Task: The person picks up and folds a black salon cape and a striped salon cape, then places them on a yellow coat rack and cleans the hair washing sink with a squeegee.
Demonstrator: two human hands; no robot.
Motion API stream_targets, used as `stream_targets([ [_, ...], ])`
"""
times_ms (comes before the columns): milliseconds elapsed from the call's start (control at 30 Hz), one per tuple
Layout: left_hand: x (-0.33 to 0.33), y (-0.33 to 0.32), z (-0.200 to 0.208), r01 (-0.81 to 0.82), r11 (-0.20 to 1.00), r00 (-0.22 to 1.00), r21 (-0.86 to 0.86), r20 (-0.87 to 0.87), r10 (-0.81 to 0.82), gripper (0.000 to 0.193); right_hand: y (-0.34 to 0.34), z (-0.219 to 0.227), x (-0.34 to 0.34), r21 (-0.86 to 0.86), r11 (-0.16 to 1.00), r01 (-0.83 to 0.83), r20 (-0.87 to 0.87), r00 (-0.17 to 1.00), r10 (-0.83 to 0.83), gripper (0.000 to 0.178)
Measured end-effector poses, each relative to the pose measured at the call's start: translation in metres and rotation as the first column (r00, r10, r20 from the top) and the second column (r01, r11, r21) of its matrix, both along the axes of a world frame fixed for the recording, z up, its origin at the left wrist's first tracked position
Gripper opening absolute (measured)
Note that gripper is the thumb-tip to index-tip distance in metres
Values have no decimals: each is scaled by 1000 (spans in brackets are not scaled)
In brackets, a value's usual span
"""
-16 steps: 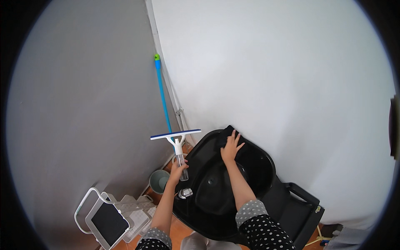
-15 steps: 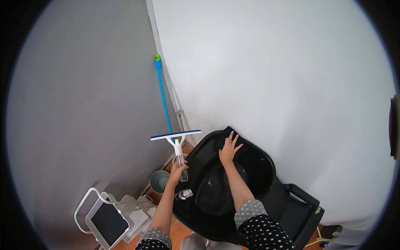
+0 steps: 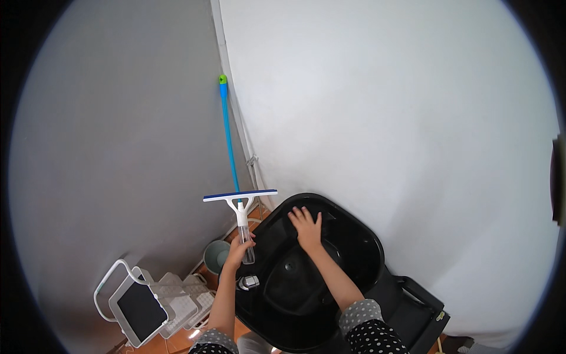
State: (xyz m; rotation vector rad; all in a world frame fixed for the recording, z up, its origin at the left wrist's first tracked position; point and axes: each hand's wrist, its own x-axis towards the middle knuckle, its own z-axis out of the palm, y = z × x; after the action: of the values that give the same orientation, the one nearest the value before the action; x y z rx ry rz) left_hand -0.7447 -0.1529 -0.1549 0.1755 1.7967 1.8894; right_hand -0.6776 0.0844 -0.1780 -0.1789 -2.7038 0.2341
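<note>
My left hand (image 3: 239, 249) is closed round the clear bottle handle of a spray squeegee (image 3: 242, 215). Its wide white head with a blue edge points away from me, above the left rim of a black wash basin (image 3: 368, 236). Inside the basin, my right hand (image 3: 306, 229) lies against the far wall with its fingers spread. A dark cloth under that palm is hard to make out against the black surface. The chrome tap (image 3: 249, 282) is at the basin's left side, just below my left hand.
A grey bucket (image 3: 210, 257) stands on the tiled floor left of the basin. Farther left is a white trolley (image 3: 122, 301) with trays. A blue pole (image 3: 230, 141) leans in the wall corner. A black armrest (image 3: 415, 292) adjoins the basin at right.
My right hand has slid from the basin's far rim, where a black cloth showed beneath it, down and left onto the inner wall. The squeegee has shifted slightly left and nearer in view.
</note>
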Motion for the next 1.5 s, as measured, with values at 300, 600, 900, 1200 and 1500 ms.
stream_targets([
  [300,-2,-8,-16,-33,991,994,-132,-111,18,25,15,-7,21,-47,890,453,176,881,-439,61],
  [600,-1,-5,-15,5,999,997,-31,-77,-8,25,7,11,-9,-177,823,539,288,828,-480,62],
  [900,-1,-3,-12,-16,1000,995,-26,-99,13,25,-74,30,13,-261,965,-10,224,972,71,62],
  [1200,-7,-15,-32,-21,952,949,-306,-305,-78,31,-47,24,13,-192,973,-129,45,989,140,55],
  [1500,-2,-7,-26,-22,954,945,-298,-319,-77,33,40,9,11,-282,904,320,172,944,-281,68],
])
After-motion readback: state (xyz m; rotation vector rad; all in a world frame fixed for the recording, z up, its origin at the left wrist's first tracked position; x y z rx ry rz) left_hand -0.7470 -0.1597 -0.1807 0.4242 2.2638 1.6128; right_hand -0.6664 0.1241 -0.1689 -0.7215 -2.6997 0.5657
